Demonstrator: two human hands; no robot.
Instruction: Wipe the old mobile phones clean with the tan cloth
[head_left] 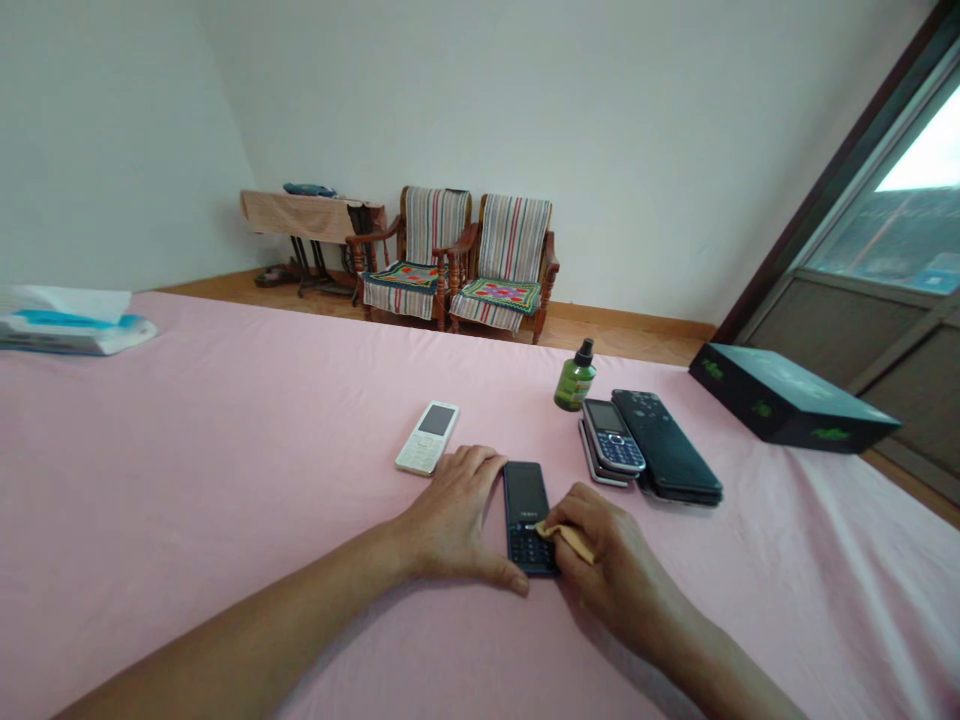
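A dark keypad phone (527, 497) lies face up on the pink cloth. My left hand (465, 520) steadies it from the left side, index finger at the top corner and thumb near the bottom edge. Between the fingers of my right hand (607, 555) is a small yellow cloth (571, 540), pressed on the phone just under its screen. The right hand covers part of the phone's right edge. Just beyond my left hand lies a white keypad phone (429, 437), face up and untouched.
Right of the hands stand stacked keypad phones (613, 437), larger black phones (666, 447) and a green spray bottle (575, 378). A black box (787, 395) sits at the far right. Tissues (75, 322) lie at the left edge. Two chairs (457, 255) stand beyond the pink-covered surface.
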